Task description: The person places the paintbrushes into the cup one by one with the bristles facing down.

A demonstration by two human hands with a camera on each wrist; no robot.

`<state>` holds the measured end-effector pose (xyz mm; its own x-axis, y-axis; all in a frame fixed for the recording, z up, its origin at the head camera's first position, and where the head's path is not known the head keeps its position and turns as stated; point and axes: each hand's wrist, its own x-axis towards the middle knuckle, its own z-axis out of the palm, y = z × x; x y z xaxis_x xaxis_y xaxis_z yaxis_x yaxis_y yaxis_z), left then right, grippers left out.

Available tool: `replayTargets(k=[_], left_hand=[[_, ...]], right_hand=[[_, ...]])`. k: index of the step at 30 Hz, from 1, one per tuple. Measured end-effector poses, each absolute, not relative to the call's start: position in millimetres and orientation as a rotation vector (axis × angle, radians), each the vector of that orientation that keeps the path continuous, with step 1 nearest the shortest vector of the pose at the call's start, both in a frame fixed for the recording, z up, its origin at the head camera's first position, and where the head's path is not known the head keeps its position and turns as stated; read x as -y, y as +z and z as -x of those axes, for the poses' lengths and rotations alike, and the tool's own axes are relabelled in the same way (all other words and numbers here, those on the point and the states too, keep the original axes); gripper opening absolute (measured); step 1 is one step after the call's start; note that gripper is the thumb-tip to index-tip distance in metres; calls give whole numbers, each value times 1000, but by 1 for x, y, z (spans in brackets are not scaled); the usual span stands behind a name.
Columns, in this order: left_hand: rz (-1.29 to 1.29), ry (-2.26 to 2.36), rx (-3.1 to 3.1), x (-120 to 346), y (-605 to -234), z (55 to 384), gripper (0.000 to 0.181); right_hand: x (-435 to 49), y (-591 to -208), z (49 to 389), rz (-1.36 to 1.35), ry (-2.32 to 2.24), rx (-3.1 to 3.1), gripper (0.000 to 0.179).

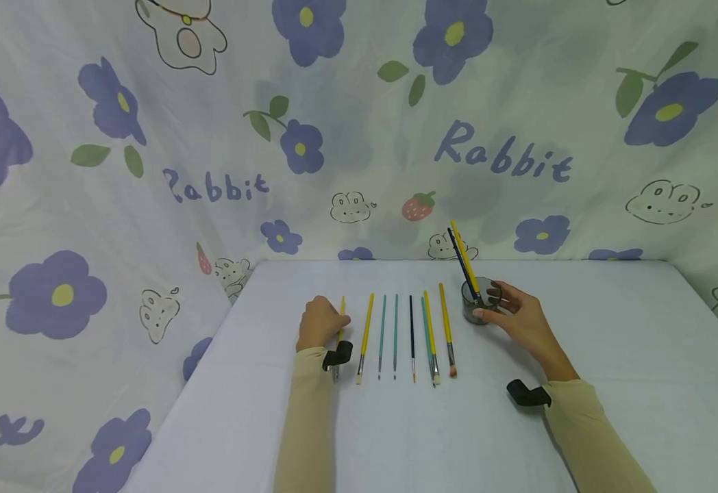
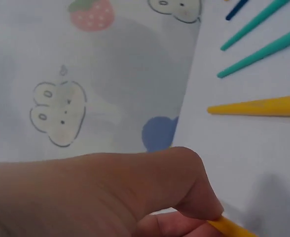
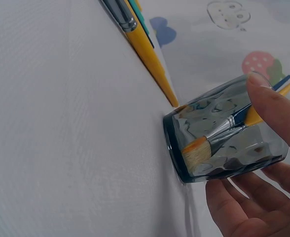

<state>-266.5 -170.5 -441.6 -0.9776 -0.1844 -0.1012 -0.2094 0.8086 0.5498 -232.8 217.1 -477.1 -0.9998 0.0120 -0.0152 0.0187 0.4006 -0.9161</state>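
At the left end of a row of paintbrushes, my left hand (image 1: 320, 323) pinches a yellow paintbrush (image 2: 231, 229) between thumb and fingers near its handle end. My right hand (image 1: 522, 325) grips a clear grey drinking glass (image 3: 224, 133), thumb on one side and fingers on the other. Bristles down in that glass lean two paintbrushes, a yellow one (image 1: 465, 253) and a dark blue one (image 1: 459, 248). Between the hands lie a yellow paintbrush (image 1: 366, 332), two teal ones, a dark one (image 1: 412, 329), a teal one close against a yellow one, and a thicker yellow one (image 1: 445, 318).
A white cloth (image 1: 433, 438) covers the table. Behind and to the left hangs a curtain (image 1: 347, 150) printed with flowers, rabbits and strawberries. Each wrist wears a black camera mount, one of them at the right cuff (image 1: 528, 394).
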Motion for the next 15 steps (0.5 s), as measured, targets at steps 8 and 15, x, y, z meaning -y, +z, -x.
replayTargets(k=[8, 15], left_hand=[[219, 1099, -2859, 173, -434, 270, 18], [177, 1443, -2700, 169, -424, 271, 19]], right_hand=[[-217, -476, 232, -21, -1722, -2626, 101], [-218, -478, 234, -17, -1725, -2620, 102]])
